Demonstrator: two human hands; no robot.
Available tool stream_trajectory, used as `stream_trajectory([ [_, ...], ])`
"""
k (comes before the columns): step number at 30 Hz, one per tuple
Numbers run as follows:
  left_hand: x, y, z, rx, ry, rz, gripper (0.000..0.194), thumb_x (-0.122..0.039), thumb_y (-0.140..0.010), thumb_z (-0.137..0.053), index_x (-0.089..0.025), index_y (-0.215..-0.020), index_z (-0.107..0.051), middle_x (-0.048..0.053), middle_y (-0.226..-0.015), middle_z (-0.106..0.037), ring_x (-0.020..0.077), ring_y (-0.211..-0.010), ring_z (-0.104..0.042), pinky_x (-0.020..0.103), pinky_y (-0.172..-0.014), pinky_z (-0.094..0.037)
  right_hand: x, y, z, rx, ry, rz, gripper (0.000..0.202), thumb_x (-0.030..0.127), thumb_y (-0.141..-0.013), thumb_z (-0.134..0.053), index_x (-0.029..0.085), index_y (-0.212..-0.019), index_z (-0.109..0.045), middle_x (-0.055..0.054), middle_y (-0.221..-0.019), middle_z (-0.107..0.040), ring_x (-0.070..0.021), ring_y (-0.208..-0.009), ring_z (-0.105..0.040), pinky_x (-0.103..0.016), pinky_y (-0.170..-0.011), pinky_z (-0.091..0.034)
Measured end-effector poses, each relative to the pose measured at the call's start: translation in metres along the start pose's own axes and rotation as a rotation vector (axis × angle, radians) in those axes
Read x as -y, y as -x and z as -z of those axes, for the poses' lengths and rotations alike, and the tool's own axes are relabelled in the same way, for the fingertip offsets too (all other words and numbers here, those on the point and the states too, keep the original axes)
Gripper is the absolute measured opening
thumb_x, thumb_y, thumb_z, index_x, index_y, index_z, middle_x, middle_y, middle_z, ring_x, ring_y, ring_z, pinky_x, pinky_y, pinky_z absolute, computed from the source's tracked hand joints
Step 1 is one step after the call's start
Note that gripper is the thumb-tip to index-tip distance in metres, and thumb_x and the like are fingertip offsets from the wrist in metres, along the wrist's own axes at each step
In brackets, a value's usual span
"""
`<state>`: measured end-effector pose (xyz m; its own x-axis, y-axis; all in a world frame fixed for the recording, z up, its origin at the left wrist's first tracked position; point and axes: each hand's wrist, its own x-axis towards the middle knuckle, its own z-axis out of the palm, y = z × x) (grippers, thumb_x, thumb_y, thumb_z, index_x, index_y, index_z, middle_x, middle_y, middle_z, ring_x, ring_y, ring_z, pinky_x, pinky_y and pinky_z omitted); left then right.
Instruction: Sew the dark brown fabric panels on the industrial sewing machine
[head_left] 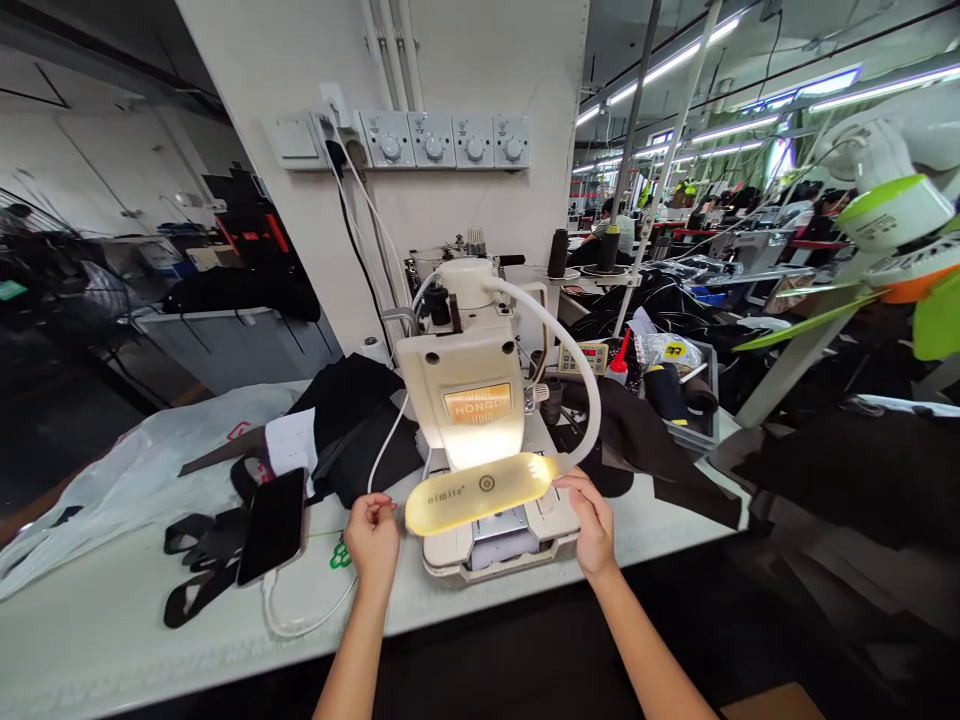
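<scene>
A cream sewing machine (461,365) with a "HONGDA"-like nameplate stands on the white table before me. Across its front hangs a lit, flat, rounded lamp (480,494) on a bent white neck. My left hand (375,535) is closed just left of the lamp's end, fingertips pinched together; anything between them is too small to make out. Beside the lamp's right end, my right hand (590,515) has its fingers bent and pressed together. Its fingertips reach the lamp's edge, and whether they grip it or something behind it cannot be seen. The lamp hides the needle area.
Left of the machine lie a black phone (274,525), dark straps (199,570), green-handled scissors (341,553), black fabric (367,430) and a plastic bag (150,470). To the right are a red-tipped bottle (619,362) and a grey bin (705,430) with thread spools. A green fan (885,215) juts in.
</scene>
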<state>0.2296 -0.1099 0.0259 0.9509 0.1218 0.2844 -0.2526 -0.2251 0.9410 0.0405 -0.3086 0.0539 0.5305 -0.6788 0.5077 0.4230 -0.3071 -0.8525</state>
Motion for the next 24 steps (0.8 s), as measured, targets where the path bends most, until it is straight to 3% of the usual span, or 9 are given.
stream_trajectory([
  [24,-0.012,0.003,0.002,0.005,0.000,0.080,0.007,-0.016,-0.057,-0.049,-0.021,-0.062,-0.051,-0.001,-0.058,-0.058,0.0188,-0.064,-0.059,0.031,-0.065,-0.045,0.000,0.002,-0.002,-0.060,0.020,-0.037,0.024,0.025,-0.082,-0.041,0.022,-0.079,-0.065,-0.007,-0.111,-0.061,-0.0245,-0.114,-0.049,-0.041,-0.096,-0.038],
])
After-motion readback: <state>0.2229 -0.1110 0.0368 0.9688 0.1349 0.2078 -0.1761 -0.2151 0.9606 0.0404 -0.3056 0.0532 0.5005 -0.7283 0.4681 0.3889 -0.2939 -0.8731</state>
